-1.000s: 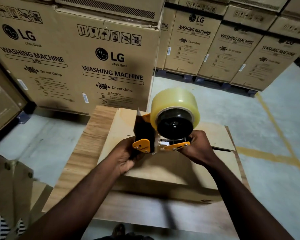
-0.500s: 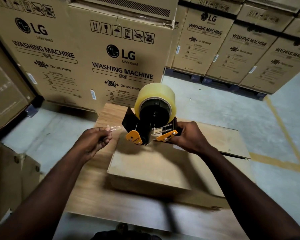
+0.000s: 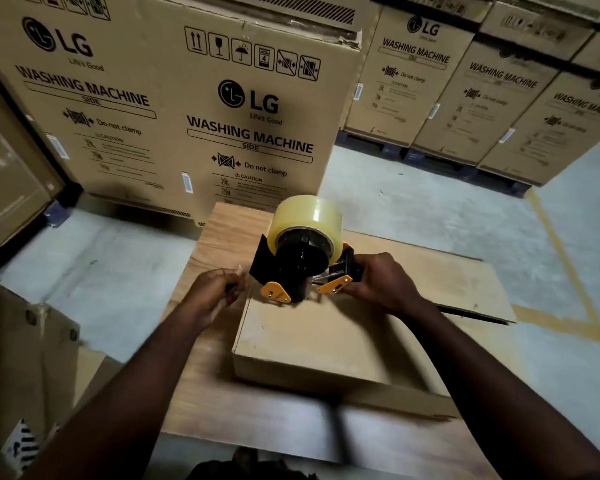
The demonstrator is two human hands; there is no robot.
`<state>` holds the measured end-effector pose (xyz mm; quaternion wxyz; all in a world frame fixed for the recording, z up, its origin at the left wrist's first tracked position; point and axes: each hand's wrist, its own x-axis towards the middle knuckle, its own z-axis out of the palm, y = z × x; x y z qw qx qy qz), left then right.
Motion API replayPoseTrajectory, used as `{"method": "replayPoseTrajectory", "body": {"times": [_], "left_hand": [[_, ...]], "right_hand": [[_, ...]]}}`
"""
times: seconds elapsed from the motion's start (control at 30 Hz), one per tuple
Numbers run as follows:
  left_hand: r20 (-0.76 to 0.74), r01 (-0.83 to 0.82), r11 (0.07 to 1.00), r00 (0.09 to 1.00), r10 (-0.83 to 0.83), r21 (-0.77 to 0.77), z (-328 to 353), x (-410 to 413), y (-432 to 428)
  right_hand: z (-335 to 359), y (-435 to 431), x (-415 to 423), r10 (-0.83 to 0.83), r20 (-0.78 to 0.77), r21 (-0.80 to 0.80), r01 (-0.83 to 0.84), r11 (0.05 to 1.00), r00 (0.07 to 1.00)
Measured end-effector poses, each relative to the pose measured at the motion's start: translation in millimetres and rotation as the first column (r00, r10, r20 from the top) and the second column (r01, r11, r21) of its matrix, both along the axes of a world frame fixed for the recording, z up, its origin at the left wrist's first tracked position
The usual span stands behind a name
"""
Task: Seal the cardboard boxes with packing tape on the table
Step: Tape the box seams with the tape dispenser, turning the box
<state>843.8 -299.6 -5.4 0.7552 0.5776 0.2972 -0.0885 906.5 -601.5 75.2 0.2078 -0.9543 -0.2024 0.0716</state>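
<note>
— Behind the table [image 3: 222, 237], what is seen?

— Very big brown boxes [image 3: 222, 109] are stacked there. "LG" and "WASHING MACHINE" are printed on them in black. More boxes of the same kind [image 3: 499, 98] are lined up further back at the right.

— And what is under it all?

— A grey floor [image 3: 413, 209] is seen. A yellow line [image 3: 565, 271] is painted on it at the right.

— What is laid on the table?

— The table is made of pale wood. A flat cardboard box [image 3: 326, 344] is laid on it, near the middle, and its top is shut. A flat piece of cardboard [image 3: 471, 285] is seen behind it and to its right. Whether that piece is part of the box cannot be told.

— Where is the tape?

— A black and orange tape dispenser [image 3: 291, 275] is held up just over the far left corner of the box. A fat roll of clear yellowish tape [image 3: 309, 216] is fitted on top of it.

— How are the hands held?

— The right hand [image 3: 385, 282] is wrapped round the handle of the dispenser, and the handle is gripped tight. The left hand [image 3: 215, 292] is held just beside the dispenser, on its left, over the bare wood of the table. Its fingers are curled in. A small pale bit is seen at the fingertips [image 3: 234, 287]. That hand is blurred, so it cannot be told whether the end of the tape is pinched there or nothing is held.
</note>
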Motion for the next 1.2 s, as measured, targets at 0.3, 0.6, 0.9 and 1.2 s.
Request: {"method": "replayPoseTrajectory", "body": {"times": [0.3, 0.6, 0.9, 1.2], "left_hand": [[-0.173, 0.050, 0.973, 0.981, -0.090, -0.227, -28.9, -6.2, -26.0], [-0.281, -0.006, 0.930, 0.954, -0.105, -0.366, -59.4, 3.3, -5.9], [-0.368, -0.172, 0.914, 0.929, 0.026, -0.368, -37.0, 5.3, -13.7], [-0.388, -0.052, 0.953, 0.919, -0.071, -0.298, -26.3, -13.0, -33.0]], "right_hand": [[-15.1, -12.8, -0.6, 0.026, 0.050, -0.082, -0.021, 0.996, 0.998], [-13.0, -11.8, 1.4, 0.051, -0.003, -0.070, -0.051, 0.996, 0.999], [-19.3, -14.0, 5.6, 0.039, -0.050, -0.037, -0.041, 0.998, 0.998], [-19.0, -14.2, 5.2, 0.030, -0.089, -0.013, -0.031, 0.999, 0.996]]}}
